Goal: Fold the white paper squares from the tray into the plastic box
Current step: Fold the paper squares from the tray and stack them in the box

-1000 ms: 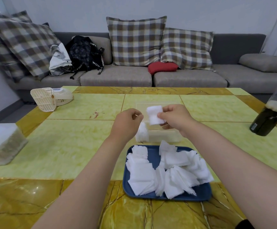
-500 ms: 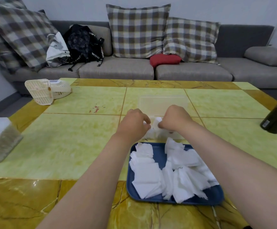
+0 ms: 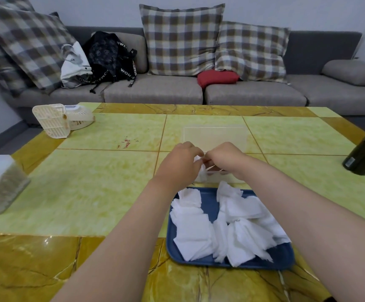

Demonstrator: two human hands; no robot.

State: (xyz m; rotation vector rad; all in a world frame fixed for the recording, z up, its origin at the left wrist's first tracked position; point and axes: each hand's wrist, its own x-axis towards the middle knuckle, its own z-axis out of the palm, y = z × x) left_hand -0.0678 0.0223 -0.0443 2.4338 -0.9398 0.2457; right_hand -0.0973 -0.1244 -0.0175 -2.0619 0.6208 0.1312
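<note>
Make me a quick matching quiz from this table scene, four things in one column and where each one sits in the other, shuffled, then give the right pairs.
1. blue tray
2. plastic box
3. dark bottle
4. white fan

A. far left corner of table
B. right edge of table
C. nearest the person, holding paper squares
D. just beyond the tray, under both hands

Pairs: 1-C, 2-D, 3-B, 4-A
</note>
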